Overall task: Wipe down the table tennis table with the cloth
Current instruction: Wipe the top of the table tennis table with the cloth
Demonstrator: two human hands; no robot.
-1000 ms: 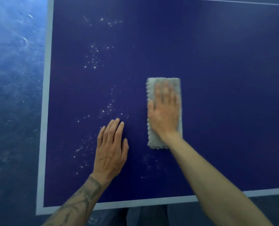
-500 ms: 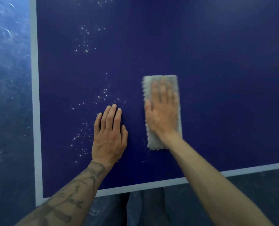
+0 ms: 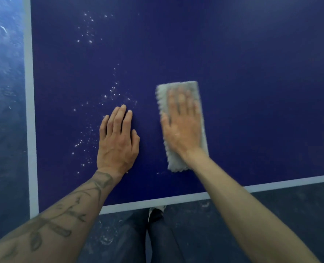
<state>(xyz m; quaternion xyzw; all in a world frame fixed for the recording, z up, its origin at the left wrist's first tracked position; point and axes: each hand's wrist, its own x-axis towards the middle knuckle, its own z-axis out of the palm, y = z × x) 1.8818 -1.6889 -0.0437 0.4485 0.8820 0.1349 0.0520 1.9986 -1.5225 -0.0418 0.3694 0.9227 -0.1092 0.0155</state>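
Two flat hands: right hand (image 3: 183, 128) presses fuzzy rectangular cloth (image 3: 178, 86) on smooth table (image 3: 252, 73).

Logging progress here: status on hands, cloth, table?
Right hand flat on cloth. Left hand flat on table. White specks left of cloth, unwiped. Nothing blocking.

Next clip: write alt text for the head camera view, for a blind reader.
A person's right hand presses a folded pale grey cloth flat on a dark blue table tennis table. The left hand rests flat beside it, near scattered white specks.
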